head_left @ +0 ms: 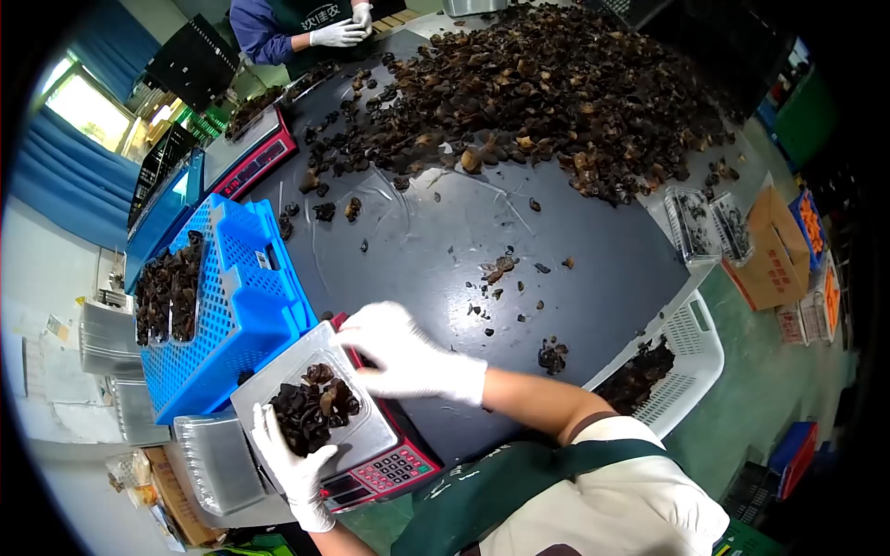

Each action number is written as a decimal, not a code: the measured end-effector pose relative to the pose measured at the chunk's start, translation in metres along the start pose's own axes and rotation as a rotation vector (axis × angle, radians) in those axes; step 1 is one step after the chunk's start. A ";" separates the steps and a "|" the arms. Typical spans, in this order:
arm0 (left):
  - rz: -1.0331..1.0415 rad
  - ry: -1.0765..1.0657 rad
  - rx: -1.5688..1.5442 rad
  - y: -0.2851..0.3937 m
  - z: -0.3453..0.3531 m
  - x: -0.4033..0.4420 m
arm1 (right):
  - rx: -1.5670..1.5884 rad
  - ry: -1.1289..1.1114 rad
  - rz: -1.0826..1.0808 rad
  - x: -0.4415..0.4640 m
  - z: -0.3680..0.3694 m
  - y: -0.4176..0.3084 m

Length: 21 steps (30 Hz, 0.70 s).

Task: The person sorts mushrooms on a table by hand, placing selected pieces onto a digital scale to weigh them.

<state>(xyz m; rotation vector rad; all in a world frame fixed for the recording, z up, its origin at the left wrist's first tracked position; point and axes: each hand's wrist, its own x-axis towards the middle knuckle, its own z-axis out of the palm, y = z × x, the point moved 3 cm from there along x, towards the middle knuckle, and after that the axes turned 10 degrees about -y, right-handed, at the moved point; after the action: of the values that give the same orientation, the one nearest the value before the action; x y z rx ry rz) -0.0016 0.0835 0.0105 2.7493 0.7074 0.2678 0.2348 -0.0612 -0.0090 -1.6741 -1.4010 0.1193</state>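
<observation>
My left hand [295,468], in a white glove, rests at the near left side of a clear plastic tray [345,447], thumb and fingers spread apart. In the tray lies a small heap of dark wood ear mushrooms [315,408]. It sits on the metal plate of a red weighing scale [399,468] with a keypad. Over the plate's far right corner is my right hand [408,352], also gloved, its thumb apart from its curved fingers. No piece is visible between them.
A large pile of wood ear mushrooms [547,83] covers the table's far side. Left stands a blue crate [232,306] with filled trays; stacked clear trays [218,463] are beside the scale. A white basket [691,371] stands right. Across the table are a co-worker's gloved hands [341,33].
</observation>
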 end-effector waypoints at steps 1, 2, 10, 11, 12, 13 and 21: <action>0.007 0.031 -0.022 0.003 -0.005 -0.004 | -0.119 0.002 0.079 -0.005 -0.018 0.023; 0.038 0.090 -0.088 0.009 -0.008 -0.009 | -0.326 0.227 0.063 -0.018 -0.028 0.055; 0.360 -0.356 -0.525 0.156 0.051 -0.019 | -0.407 -0.262 0.512 -0.102 -0.085 0.165; 0.382 -0.450 -0.480 0.166 0.073 -0.018 | -0.335 -0.372 0.522 -0.106 -0.087 0.161; 0.348 -0.493 -0.466 0.173 0.093 -0.019 | -0.302 -0.350 0.534 -0.109 -0.094 0.150; 0.314 -0.535 -0.450 0.177 0.111 -0.019 | -0.298 -0.165 0.440 -0.117 -0.100 0.140; 0.396 -0.537 -0.249 0.181 0.186 -0.019 | -0.388 -0.362 0.584 -0.203 -0.101 0.047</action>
<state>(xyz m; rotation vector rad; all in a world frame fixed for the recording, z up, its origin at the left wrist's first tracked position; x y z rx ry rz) 0.1078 -0.1202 -0.1085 2.5199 -0.0116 -0.2809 0.2583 -0.2820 -0.0763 -2.4508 -1.1913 0.5306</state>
